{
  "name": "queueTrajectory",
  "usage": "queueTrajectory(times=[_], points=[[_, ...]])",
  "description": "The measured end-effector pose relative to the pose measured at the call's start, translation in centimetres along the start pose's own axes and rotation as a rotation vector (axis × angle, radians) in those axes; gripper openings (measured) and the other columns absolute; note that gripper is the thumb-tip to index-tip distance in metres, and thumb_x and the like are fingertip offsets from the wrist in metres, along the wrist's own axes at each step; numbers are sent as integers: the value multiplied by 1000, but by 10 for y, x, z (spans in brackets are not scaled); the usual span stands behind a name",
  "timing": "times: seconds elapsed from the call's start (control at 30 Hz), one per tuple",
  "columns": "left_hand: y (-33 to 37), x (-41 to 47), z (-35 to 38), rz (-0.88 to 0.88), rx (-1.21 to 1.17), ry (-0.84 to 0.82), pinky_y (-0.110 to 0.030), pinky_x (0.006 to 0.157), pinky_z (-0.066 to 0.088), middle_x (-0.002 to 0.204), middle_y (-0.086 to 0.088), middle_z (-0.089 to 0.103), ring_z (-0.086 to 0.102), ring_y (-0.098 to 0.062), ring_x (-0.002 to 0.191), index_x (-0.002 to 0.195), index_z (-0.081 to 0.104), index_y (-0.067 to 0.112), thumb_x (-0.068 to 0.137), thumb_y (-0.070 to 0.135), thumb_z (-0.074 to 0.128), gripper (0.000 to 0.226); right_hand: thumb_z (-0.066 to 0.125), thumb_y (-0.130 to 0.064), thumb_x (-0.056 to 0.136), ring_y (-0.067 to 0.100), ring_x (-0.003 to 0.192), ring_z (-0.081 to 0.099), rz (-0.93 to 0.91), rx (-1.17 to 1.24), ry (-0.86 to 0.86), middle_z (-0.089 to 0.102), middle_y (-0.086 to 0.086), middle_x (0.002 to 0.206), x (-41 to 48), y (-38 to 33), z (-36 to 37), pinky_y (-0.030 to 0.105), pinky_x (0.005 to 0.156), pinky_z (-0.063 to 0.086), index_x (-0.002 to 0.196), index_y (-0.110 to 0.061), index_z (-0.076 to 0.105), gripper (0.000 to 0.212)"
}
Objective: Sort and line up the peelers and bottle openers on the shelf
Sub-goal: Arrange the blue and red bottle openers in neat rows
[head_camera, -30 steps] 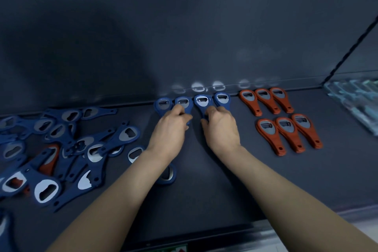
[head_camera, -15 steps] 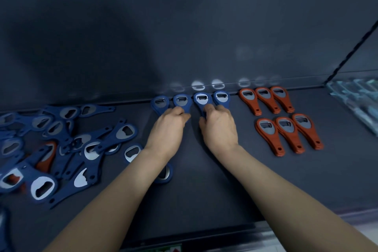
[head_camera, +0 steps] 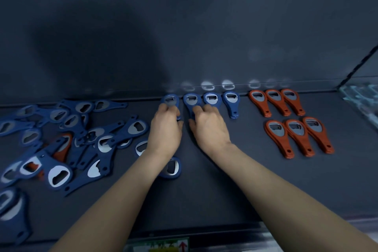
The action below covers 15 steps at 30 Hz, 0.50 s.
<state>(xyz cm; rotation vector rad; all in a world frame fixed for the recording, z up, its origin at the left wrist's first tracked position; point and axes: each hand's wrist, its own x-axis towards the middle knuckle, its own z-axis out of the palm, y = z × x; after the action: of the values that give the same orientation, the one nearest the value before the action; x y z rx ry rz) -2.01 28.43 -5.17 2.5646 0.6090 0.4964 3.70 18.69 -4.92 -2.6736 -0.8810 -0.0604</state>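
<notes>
back wall (head_camera: 204, 26): dark and plain, with a big shadow on its left side.
shelf (head_camera: 235, 180): dark and flat. everything lies on it.
blue pile (head_camera: 81, 141): lots of blue bottle openers in a messy heap on the left part of the shelf, lying over each other and pointing all ways.
orange openers (head_camera: 294, 131): six of them on the right, in two neat rows of three, round ends to the back.
blue row (head_camera: 211, 100): four blue openers side by side at the back of the shelf, just left of the orange ones, round ends by the wall.
left hand (head_camera: 165, 129): fingers bent down over the first blue opener (head_camera: 170, 100), the one at the left end of the row. it holds it by the neck.
right hand (head_camera: 209, 129): fingers bent over the handle of the second blue opener (head_camera: 191, 101) and holding it. the hand also covers the third one's handle. the fourth lies free.
pale packs (head_camera: 362, 98): blurry light things at the far right, past a thin divider.
lone blue opener (head_camera: 173, 168): lies by itself, partly under the left arm.
orange stray (head_camera: 63, 147): one orange opener stuck in the blue pile.
label (head_camera: 163, 246): a small tag on the front edge, with a red arrow.
</notes>
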Motion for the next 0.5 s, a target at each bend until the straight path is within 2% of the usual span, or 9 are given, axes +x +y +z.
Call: queueTrajectory(times=[0.1, 0.2, 0.33, 0.5], points=[[0, 0, 1, 13, 1, 17, -32, 76, 40, 106, -16, 55, 57, -32, 90, 96, 61, -2, 82, -9, 52, 18, 45, -13, 95, 29, 107, 46, -3, -6, 13, 53, 13, 111, -1, 1, 1, 32, 79, 39, 114, -5, 52, 22], [-2, 0, 0, 11, 9, 17, -29, 79, 38, 110, -15, 54, 56, -30, 94, 100, 61, -1, 84, 0, 55, 17, 45, -17, 95, 28, 107, 45, -18, 0, 35, 53, 12, 110, -3, 2, 0, 30, 79, 37, 115, -5, 52, 24], [-4, 2, -2, 51, 51, -18, -37, 85, 43, 110, -16, 55, 55, -30, 97, 101, 62, -1, 88, 2, 54, 16, 44, -16, 93, 27, 106, 45, -82, 7, 66, 55, 12, 108, -9, 3, -6, 30, 82, 36, 114, -6, 56, 26], [-8, 2, -3, 73, 54, -24, -41, 81, 45, 103, -15, 59, 57, -30, 90, 98, 63, -3, 87, -5, 51, 16, 43, -13, 94, 26, 104, 45, -103, 35, 65, 55, 10, 106, -16, 5, -9, 28, 79, 37, 112, -6, 59, 25]])
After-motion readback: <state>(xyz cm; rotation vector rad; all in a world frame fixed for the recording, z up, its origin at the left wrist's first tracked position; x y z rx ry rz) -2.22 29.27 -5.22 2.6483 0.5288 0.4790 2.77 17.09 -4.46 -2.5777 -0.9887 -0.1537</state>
